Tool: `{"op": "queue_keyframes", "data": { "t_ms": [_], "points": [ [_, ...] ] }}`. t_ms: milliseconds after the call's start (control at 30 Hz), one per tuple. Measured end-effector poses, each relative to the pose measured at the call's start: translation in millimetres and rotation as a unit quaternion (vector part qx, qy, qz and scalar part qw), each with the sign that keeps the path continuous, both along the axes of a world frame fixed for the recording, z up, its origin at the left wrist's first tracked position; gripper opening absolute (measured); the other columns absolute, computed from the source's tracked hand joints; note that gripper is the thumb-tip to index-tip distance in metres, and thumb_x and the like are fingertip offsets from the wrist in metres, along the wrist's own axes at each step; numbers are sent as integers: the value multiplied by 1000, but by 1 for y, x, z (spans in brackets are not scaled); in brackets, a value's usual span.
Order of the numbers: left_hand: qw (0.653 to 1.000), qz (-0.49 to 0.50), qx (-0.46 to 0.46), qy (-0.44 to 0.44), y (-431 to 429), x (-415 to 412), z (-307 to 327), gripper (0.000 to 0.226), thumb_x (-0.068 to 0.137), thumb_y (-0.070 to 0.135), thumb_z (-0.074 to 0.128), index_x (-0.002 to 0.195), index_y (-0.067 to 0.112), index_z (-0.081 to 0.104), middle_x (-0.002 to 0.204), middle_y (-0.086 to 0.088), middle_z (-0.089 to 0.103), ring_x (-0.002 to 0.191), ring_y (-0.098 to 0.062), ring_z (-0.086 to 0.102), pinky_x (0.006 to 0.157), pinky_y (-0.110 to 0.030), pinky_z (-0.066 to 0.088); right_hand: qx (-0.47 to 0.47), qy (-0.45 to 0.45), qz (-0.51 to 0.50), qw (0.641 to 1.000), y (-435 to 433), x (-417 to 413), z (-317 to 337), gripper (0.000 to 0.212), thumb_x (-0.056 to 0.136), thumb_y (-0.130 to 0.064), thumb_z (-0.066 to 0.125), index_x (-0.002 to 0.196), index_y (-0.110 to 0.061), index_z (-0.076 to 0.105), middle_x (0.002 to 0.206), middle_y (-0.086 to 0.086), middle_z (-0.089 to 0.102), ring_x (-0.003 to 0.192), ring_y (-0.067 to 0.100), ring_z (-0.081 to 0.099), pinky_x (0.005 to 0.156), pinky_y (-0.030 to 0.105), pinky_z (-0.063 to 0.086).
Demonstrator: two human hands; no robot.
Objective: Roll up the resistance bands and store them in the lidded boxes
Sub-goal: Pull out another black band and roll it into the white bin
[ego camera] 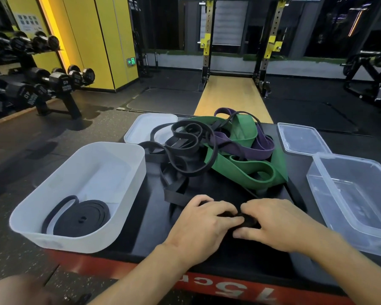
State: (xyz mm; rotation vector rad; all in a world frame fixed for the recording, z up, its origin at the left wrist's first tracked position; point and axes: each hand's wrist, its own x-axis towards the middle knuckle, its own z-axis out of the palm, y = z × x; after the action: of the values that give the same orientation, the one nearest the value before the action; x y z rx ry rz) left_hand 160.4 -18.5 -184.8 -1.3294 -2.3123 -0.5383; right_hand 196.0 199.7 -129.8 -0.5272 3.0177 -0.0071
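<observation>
While open, white box (pixel 79 244) with coiled band (pixel 81 219).

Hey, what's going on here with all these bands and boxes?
A person is rolling up a black resistance band with the left hand and right hand on a black platform. One rolled black band lies in the white box. The clear box stands open at the right, and a tangle of black, green and purple bands waits behind the hands.
</observation>
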Motion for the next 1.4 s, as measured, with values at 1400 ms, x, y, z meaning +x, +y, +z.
{"op": "queue_keyframes", "data": {
  "t_ms": [1400],
  "points": [
    [999,-27,-46,6,-7,13,14,45,91,15,50,129,28,70,122,16,65,132,-7,52,124,-36,22,38,19,-31,999,-14,6,3,57,86,-85,31,86,-29,45,82,-9,54,76,12,52,63,31,39]
  ]
}}
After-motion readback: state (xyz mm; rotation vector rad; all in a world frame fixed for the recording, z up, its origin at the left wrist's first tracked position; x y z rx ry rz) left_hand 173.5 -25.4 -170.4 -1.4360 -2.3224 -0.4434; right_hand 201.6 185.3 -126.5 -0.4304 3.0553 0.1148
